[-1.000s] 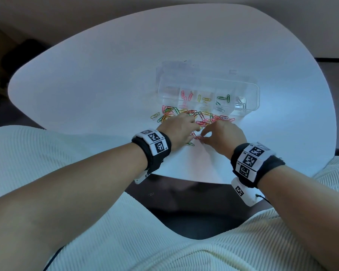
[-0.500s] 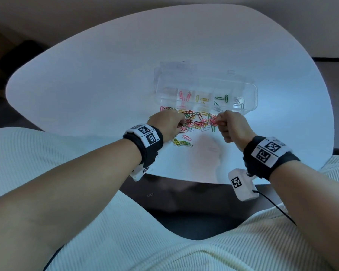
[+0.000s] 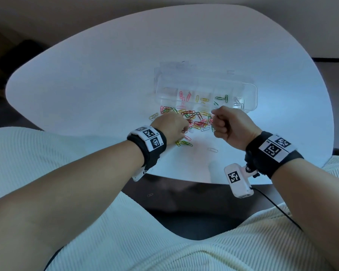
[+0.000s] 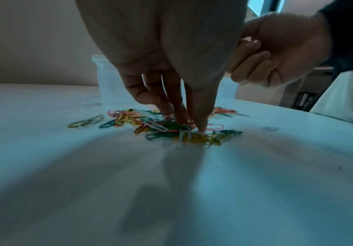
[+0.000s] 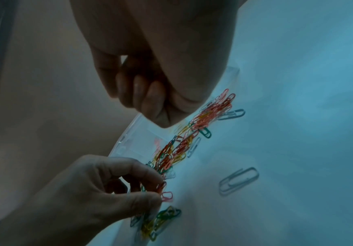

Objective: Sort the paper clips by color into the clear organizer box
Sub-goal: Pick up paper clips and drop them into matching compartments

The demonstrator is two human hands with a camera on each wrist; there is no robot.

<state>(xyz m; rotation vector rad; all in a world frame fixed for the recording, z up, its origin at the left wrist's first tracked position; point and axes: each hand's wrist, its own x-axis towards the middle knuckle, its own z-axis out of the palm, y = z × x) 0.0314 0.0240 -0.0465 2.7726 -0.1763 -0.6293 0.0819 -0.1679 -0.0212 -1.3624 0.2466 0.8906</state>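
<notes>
A clear organizer box (image 3: 250,98) lies open on the white table; its near compartments hold pink (image 3: 184,95), yellow (image 3: 202,98), green (image 3: 222,98) and pale clips, sorted by colour. A mixed pile of paper clips (image 3: 194,118) lies in front of it. My left hand (image 3: 185,130) reaches down into the pile, thumb and forefinger pinching a red clip (image 5: 162,186). My right hand (image 3: 215,122) hovers above the pile's right end, curled into a fist (image 5: 150,108); pale wire loops (image 4: 243,40) show at the fist's edges, the rest is hidden.
A lone pale clip (image 3: 213,149) lies near the table's front edge, and a yellow-green cluster (image 3: 184,143) sits by my left wrist. The box's lid (image 3: 174,65) lies flat behind it. One clip (image 3: 150,195) is on the dark floor.
My right hand has lifted off the table as a closed fist and moved toward the box. The left hand has slid left and back into the pile, baring the yellow-green cluster.
</notes>
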